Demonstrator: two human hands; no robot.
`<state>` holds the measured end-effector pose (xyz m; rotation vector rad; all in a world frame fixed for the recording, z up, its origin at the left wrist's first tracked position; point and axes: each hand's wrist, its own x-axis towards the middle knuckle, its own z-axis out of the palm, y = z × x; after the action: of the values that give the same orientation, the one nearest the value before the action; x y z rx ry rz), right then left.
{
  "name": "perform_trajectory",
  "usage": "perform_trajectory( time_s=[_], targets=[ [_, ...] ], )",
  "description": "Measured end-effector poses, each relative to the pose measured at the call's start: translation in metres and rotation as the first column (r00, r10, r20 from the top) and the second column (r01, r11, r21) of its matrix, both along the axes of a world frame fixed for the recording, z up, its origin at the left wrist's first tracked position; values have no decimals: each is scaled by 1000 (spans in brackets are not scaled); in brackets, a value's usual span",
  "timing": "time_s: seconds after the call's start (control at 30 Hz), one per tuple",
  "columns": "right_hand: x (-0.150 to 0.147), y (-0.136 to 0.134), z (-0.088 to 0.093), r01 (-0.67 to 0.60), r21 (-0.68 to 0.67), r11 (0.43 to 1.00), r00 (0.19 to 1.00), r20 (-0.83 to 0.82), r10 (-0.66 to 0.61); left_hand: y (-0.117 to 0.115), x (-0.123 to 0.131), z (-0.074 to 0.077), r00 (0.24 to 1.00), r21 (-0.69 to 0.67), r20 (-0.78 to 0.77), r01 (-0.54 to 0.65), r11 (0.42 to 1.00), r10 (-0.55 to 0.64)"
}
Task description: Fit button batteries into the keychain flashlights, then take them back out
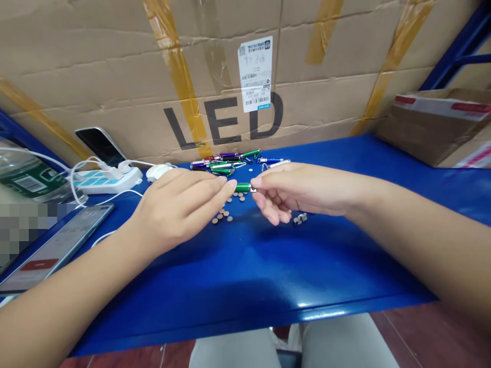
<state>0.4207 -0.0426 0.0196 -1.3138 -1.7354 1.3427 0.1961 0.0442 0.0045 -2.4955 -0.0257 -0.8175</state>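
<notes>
Above the blue table, a green mini flashlight [242,187] with a silver end is held level between my two hands. My left hand [180,204] is closed on its left part, and its fingers hide that end. The thumb and forefinger of my right hand [284,191] pinch the silver right end, while the other fingers curl loosely below. Several coin-like button cells [220,216] lie on the table just under the flashlight. A few small metal parts [299,219] rest beneath my right hand.
Behind my hands lies a pile of coloured mini flashlights [218,164]. A power strip [109,179] with white cables, a phone [61,245], another phone [100,145] and a bottle [30,176] stand left. A large cardboard box [307,102] backs the table [238,286]; a smaller box [437,128] sits right.
</notes>
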Motion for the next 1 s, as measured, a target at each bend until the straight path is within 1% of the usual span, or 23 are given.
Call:
perform_trajectory(
  time_s=[0.07, 0.1, 0.13, 0.17, 0.2, 0.23, 0.27, 0.3, 0.37, 0.43, 0.53, 0.63, 0.73, 0.77, 0.8, 0.87, 0.93, 1.0],
  targets=[
    [12, -2, 5, 15, 144, 989, 984, 175, -40, 6, 1, -7, 999, -7, 37, -5, 1000, 5],
    [20, -2, 8, 37, 238, 971, 953, 283, -106, 9, 2, -10, 999, -19, 35, -20, 1000, 21],
    [30, -2, 10, 78, 317, 945, 896, 392, -206, 11, 3, -13, 999, -32, 19, -42, 999, 43],
    [41, -1, 11, 112, 385, 916, 818, 488, -304, 13, 4, -15, 998, -41, -2, -63, 997, 63],
    [52, 0, 11, 119, 422, 899, 724, 583, -369, 14, 4, -16, 997, -44, -19, -77, 996, 76],
    [63, 2, 10, 89, 430, 898, 635, 670, -384, 14, 5, -17, 996, -43, -34, -80, 996, 78],
    [72, 4, 9, 50, 399, 916, 572, 740, -353, 14, 6, -18, 997, -39, -42, -72, 997, 70],
    [79, 6, 7, 11, 338, 941, 538, 791, -291, 14, 7, -18, 997, -35, -43, -58, 998, 57],
    [83, 9, 2, -33, 199, 979, 494, 855, -157, 12, 8, -19, 999, -37, -34, -26, 999, 25],
    [79, 11, -2, -39, 91, 995, 461, 885, -63, 12, 9, -19, 999, -45, -31, -12, 999, 11],
    [65, 13, -5, -21, 10, 1000, 426, 905, 0, 11, 9, -19, 999, -53, -45, -14, 998, 12],
    [59, 16, -6, -22, 18, 1000, 430, 903, -6, 12, 9, -20, 998, -61, -56, -10, 998, 7],
    [61, 18, -8, -23, 114, 993, 441, 893, -92, 12, 10, -22, 998, -76, -59, -6, 997, 2],
    [62, 18, -8, -20, 154, 988, 455, 881, -128, 12, 10, -23, 998, -91, -58, -16, 996, 11],
    [62, 18, -8, -12, 191, 981, 484, 860, -162, 11, 11, -25, 998, -122, -56, -36, 992, 29],
    [59, 15, -6, 11, 251, 968, 576, 789, -211, 11, 12, -28, 995, -236, -56, -99, 967, 88],
    [52, 10, -4, 20, 301, 953, 681, 694, -233, 10, 13, -30, 989, -383, -79, -149, 912, 128],
    [43, 6, -3, -26, 343, 939, 759, 618, -205, 8, 13, -30, 987, -507, -118, -157, 847, 111]
  ],
)
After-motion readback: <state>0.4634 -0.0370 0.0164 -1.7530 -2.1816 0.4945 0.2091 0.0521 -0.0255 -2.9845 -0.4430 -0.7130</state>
